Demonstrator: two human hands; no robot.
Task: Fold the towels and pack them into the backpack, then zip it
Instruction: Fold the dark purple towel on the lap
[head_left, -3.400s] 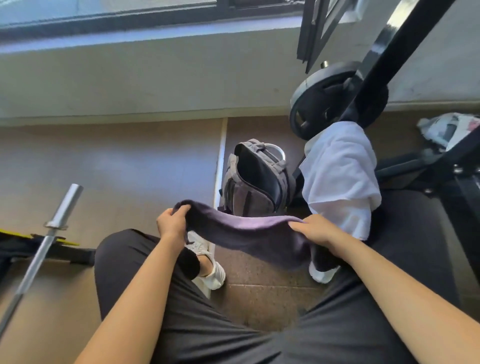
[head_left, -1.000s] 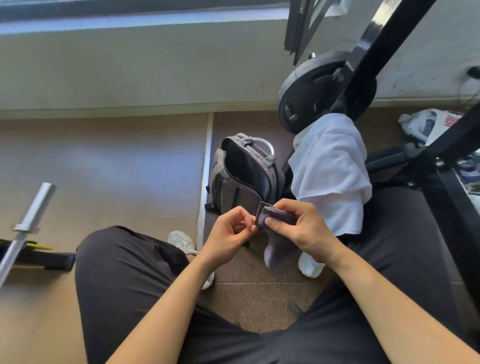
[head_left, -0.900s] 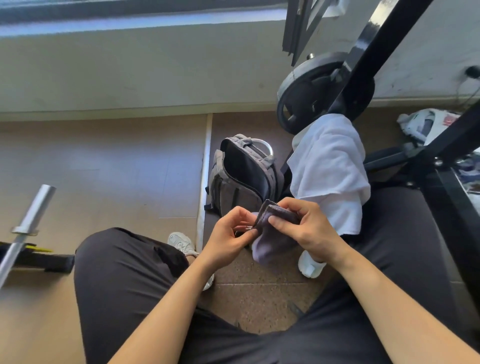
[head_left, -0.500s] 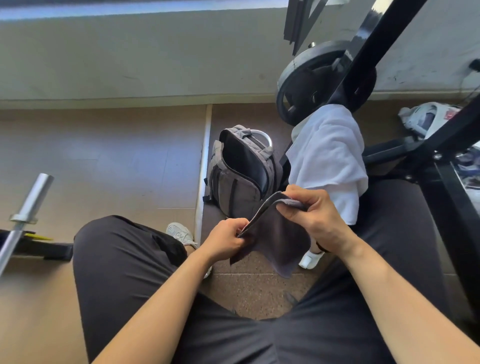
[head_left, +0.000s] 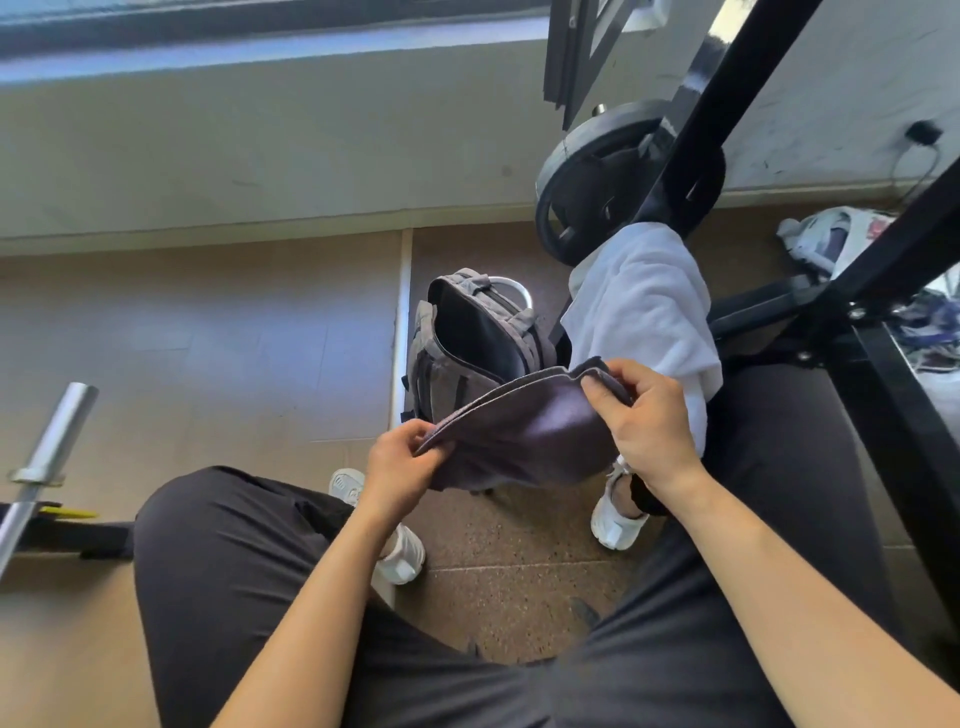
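Observation:
A dark purple-grey towel (head_left: 524, 436), folded double, hangs between my hands above the floor. My left hand (head_left: 402, 462) pinches its lower left corner. My right hand (head_left: 644, 421) pinches its upper right corner. Just behind the towel stands a grey backpack (head_left: 467, 343) on the floor, its main compartment unzipped and gaping, dark inside. A white towel (head_left: 644, 312) drapes over my right knee, to the right of the backpack.
I sit with both legs in black trousers and white shoes (head_left: 615, 525) on the floor. A black weight plate (head_left: 587, 187) and black rack bars (head_left: 727, 83) stand behind the white towel. A steel barbell end (head_left: 49, 447) lies at the left. Crumpled bags (head_left: 836, 239) lie at far right.
The towel was stretched wide, then brought together and folded in half. My hands have since moved apart, holding the doubled towel by its two corners.

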